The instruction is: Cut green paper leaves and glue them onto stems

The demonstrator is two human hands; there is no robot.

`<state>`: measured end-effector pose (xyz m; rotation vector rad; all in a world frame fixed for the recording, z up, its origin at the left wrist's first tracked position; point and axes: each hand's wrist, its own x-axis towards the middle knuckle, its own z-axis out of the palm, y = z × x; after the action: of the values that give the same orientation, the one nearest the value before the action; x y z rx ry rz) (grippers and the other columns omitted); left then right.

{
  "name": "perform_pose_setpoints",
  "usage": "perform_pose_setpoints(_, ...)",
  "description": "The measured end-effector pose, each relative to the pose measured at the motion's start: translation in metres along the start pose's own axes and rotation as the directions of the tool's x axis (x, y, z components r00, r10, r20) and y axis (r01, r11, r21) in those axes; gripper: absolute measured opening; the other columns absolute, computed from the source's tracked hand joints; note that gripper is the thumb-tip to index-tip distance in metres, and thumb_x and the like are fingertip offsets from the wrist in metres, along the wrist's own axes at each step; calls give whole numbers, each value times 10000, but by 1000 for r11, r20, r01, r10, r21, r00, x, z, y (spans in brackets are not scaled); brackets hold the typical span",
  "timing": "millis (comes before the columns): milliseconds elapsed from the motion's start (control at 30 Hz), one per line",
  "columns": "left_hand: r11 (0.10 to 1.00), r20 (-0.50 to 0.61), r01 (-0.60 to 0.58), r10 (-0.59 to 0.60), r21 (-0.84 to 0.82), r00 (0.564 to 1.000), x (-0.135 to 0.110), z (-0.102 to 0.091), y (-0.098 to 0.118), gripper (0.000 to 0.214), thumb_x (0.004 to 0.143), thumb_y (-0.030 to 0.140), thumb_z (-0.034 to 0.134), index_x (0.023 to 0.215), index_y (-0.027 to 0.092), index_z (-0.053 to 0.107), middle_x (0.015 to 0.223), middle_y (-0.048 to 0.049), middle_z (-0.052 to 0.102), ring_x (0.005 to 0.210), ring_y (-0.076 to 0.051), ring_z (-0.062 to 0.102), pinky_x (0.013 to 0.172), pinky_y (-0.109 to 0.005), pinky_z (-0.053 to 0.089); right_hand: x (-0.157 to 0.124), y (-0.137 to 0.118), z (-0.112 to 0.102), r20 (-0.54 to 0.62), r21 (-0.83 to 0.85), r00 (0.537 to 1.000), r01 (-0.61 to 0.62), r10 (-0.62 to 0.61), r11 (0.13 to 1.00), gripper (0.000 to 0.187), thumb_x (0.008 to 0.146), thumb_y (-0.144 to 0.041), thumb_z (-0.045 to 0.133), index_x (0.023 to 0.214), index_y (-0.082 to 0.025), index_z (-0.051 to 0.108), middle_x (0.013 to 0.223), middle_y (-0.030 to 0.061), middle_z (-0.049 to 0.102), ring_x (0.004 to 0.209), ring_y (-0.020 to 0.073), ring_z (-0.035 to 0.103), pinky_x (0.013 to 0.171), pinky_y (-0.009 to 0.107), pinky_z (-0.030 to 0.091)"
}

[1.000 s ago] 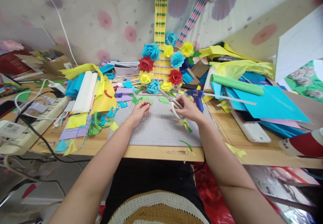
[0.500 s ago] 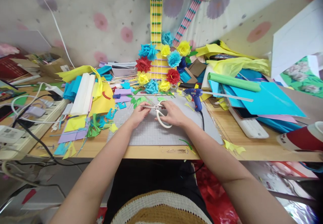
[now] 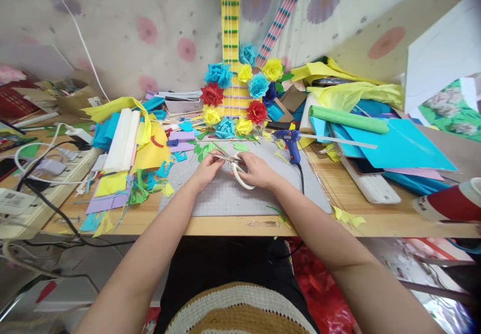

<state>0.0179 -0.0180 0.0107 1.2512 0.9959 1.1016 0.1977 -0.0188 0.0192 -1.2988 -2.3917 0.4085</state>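
Head view: right hand [image 3: 258, 170] mid-frame, grip closed around white-handled metal scissors [image 3: 231, 159], blades parted and pointing left. Left hand [image 3: 205, 172] just left of centre, fingertips bunched at the blades; can't tell if its grip has anything. Scissors above grey gridded cutting mat [image 3: 225, 201] on light wooden bench [image 3: 221, 226]. Green leaf-shaped paper pieces [image 3: 206, 150] just beyond left hand. Blue glue gun [image 3: 291, 143] right of centre. Yellow guitar-shaped craft with paper flowers [image 3: 230, 48], upper centre.
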Motion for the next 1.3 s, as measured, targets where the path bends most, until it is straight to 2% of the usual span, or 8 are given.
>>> perform_pose_setpoints(300, 999, 4, 0, 0, 42, 1000, 1, 1, 1, 125, 667, 205, 592, 652, 167, 474, 558, 55, 428, 510, -63, 351, 481, -194, 265, 2, -7, 13, -10, -162, 997, -75, 74, 984, 216, 767, -247, 465, 946, -132, 430, 968, 157, 588, 881, 235, 532, 728, 305, 381)
perform_pose_setpoints(633, 999, -25, 34, -34, 0, 999, 1, 4, 3, 174, 693, 212, 626, 650, 165, 464, 548, 54, 419, 508, -60, 363, 481, -187, 286, 2, -14, 11, 77, -177, 977, -184, 200, 967, 250, 781, -303, 436, 975, -149, 403, 970, 152, 630, 822, 249, 585, 646, 297, 364)
perform_pose_setpoints(800, 1000, -27, 12, -11, 23, 1000, 1, 3, 3, 168, 713, 265, 623, 685, 166, 490, 564, 52, 432, 504, -56, 352, 465, -177, 273, 4, -12, 6, 37, -181, 963, -258, 268, 949, 265, 804, -299, 421, 1019, -145, 405, 924, 133, 647, 803, 240, 597, 634, 291, 365)
perform_pose_setpoints(900, 999, -23, 8, -7, 49, 1000, 1, 3, 2, 166, 721, 294, 613, 702, 166, 509, 579, 46, 447, 501, -54, 355, 445, -175, 252, 8, -7, -5, -49, -135, 923, -386, 382, 913, 282, 822, -309, 412, 1056, -151, 409, 938, 126, 648, 802, 233, 602, 626, 287, 375)
perform_pose_setpoints(1000, 999, -14, 28, -28, 44, 1000, 3, 1, 1, 136, 737, 293, 582, 757, 170, 529, 597, 46, 472, 460, -47, 328, 418, -181, 216, 9, 7, -18, -128, -116, 828, -560, 547, 820, 289, 834, -345, 409, 1043, -151, 458, 933, 135, 650, 821, 242, 608, 638, 291, 390)
perform_pose_setpoints(1067, 998, -8, 19, -18, 52, 1000, 4, -1, -2, 111, 738, 266, 566, 787, 171, 536, 620, 39, 512, 451, -47, 344, 429, -185, 254, 7, 19, -24, -147, -139, 785, -619, 602, 773, 296, 824, -386, 434, 981, -147, 512, 926, 140, 650, 860, 253, 608, 672, 296, 404)
perform_pose_setpoints(1200, 979, -36, -63, 71, 194, 997, 7, -6, -12, 71, 744, 200, 535, 801, 168, 563, 701, 0, 575, 558, -80, 480, 555, -220, 407, 3, 36, -25, -159, -195, 770, -638, 618, 745, 361, 809, -429, 465, 961, -111, 544, 970, 169, 635, 952, 271, 593, 758, 309, 417)
perform_pose_setpoints(1300, 906, -107, -133, 191, 402, 976, 7, -9, -19, 116, 753, 171, 516, 824, 177, 608, 847, -40, 564, 696, -118, 529, 597, -243, 449, 2, 39, -22, -191, -204, 753, -657, 629, 725, 414, 812, -427, 468, 1028, -76, 503, 1018, 202, 613, 987, 285, 580, 786, 323, 417)
